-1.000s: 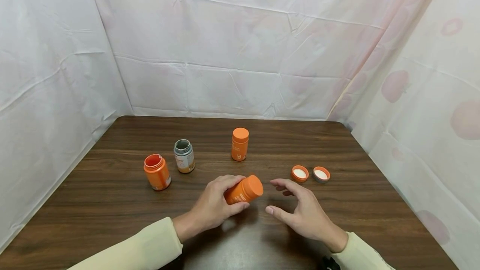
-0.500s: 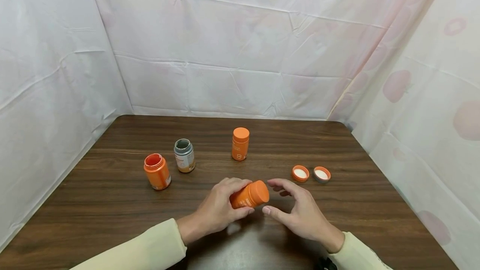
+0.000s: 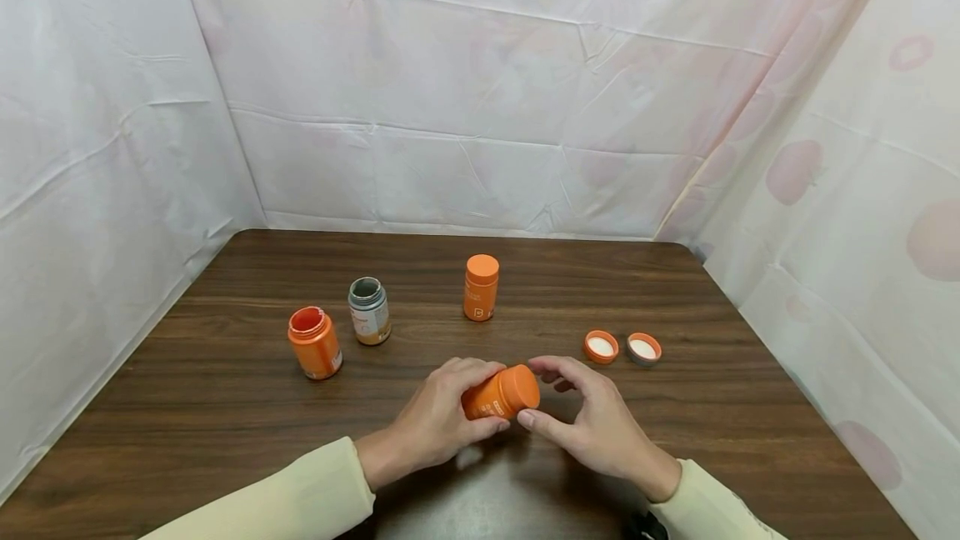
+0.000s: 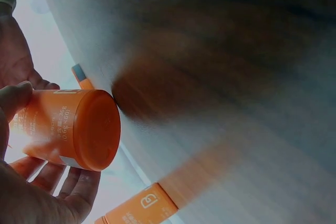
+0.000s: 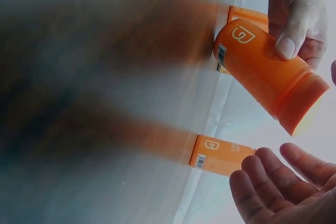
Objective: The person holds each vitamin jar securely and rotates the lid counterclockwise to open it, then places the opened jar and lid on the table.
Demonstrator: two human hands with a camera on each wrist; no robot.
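Observation:
My left hand (image 3: pixel 431 415) grips an orange bottle (image 3: pixel 491 394) round its body, tilted with its orange cap toward the right. In the left wrist view the bottle's round base (image 4: pixel 98 129) faces the camera. My right hand (image 3: pixel 600 419) is spread just right of the cap, thumb below and fingers above. In the right wrist view its fingers (image 5: pixel 273 182) are apart from the cap (image 5: pixel 303 104). Whether the thumb touches the cap is hard to tell.
A capped orange bottle (image 3: pixel 480 294) stands upright behind. To the left are an uncapped orange bottle (image 3: pixel 317 352) and an uncapped grey bottle (image 3: pixel 370 322). An orange cap (image 3: pixel 600 347) and a grey-rimmed cap (image 3: pixel 643 349) lie upturned at right on the wooden table (image 3: pixel 735 423).
The left hand has moved the bottle slightly right and down, turning its cap further toward the right hand. My right hand has shifted a little left, closer to the cap.

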